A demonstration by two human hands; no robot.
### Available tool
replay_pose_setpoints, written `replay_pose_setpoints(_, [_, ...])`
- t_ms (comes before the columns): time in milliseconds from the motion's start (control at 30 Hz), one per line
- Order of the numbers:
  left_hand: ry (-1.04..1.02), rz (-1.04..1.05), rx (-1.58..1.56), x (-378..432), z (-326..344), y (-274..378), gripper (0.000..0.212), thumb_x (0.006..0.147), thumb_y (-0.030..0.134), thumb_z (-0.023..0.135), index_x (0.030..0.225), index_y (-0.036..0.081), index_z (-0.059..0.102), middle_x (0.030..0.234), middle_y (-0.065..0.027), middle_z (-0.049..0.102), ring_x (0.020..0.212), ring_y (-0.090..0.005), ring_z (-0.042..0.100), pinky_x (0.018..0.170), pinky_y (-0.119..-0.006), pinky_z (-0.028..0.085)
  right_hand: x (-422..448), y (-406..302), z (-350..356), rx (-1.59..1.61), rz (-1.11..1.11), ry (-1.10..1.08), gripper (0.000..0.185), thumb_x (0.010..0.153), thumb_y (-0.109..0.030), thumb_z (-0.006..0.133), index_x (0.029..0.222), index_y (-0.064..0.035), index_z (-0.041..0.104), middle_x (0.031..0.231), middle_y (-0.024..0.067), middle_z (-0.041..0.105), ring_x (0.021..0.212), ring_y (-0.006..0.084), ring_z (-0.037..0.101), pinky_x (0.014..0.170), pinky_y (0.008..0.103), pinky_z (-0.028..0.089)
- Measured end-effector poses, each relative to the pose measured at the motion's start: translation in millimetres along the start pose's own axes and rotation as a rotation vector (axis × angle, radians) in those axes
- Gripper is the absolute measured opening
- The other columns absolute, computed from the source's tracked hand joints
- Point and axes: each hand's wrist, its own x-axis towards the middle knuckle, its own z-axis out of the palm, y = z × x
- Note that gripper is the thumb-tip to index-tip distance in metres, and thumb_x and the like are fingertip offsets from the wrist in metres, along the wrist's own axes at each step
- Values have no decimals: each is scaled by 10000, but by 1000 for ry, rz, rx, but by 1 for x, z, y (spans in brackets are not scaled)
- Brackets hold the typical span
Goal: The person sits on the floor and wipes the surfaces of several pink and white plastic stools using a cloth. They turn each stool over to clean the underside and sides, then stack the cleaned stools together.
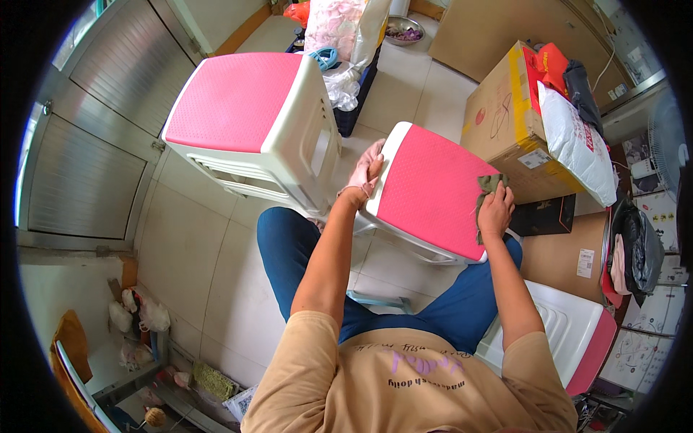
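Between my knees stands a plastic stool (pixel 433 187) with a pink textured seat and white sides. On its left white edge rests my left hand (pixel 367 169), wrapped around the rim. My right hand (pixel 495 211) presses an olive-green cloth (pixel 489 183) against the seat's right edge. Part of the cloth is hidden beneath the fingers. A second pink-and-white stool (pixel 238 103), which looks taller, stands to the left, apart from my hands. Another white and pink plastic stool (pixel 557 330) lies on its side by my right hip.
A taped cardboard box (pixel 495 113) with plastic mailer bags (pixel 576 138) on top stands at the right. Beyond the stools are a dark blue crate (pixel 346 122) and a metal bowl (pixel 404 31). Metal door panels (pixel 86 189) line the left side.
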Motion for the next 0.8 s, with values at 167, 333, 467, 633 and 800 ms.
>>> replay_pose_setpoints(167, [65,160,170,-45,24,2,570,1020,243,516,1510,-3,363,1537,-118,436,1433,-210,370,1175,-303,259,0,6,-3,-26,24,-6,467,1000,-267,447,1450,-143,482,1496,182,424,1301,434,459,1025,543,447])
replay_pose_setpoints(333, [587,663,853,-100,58,-5,442,942,284,486,1271,14,607,1058,-240,661,959,-417,614,866,-463,472,0,7,-1,-18,-2,16,464,997,-263,450,1441,-140,493,1477,188,443,1292,438,461,1044,521,440])
replay_pose_setpoints(467, [842,669,1155,-110,97,7,538,888,434,479,1111,-43,590,860,-224,570,801,-445,527,814,-481,425,2,8,1,-11,2,15,462,996,-262,456,1437,-133,499,1471,191,447,1288,438,462,1055,511,431])
replay_pose_setpoints(633, [477,456,1606,-111,112,56,494,779,350,514,1062,-53,562,945,-225,528,881,-423,518,948,-492,366,-1,11,1,9,-10,22,463,997,-262,454,1438,-128,498,1474,189,441,1287,436,464,1053,514,431])
replay_pose_setpoints(800, [238,139,1828,-104,133,100,430,678,266,695,976,-13,562,929,-185,564,889,-369,574,935,-485,376,-1,5,-1,10,5,10,469,998,-267,453,1445,-130,488,1481,186,433,1294,435,460,1037,528,440])
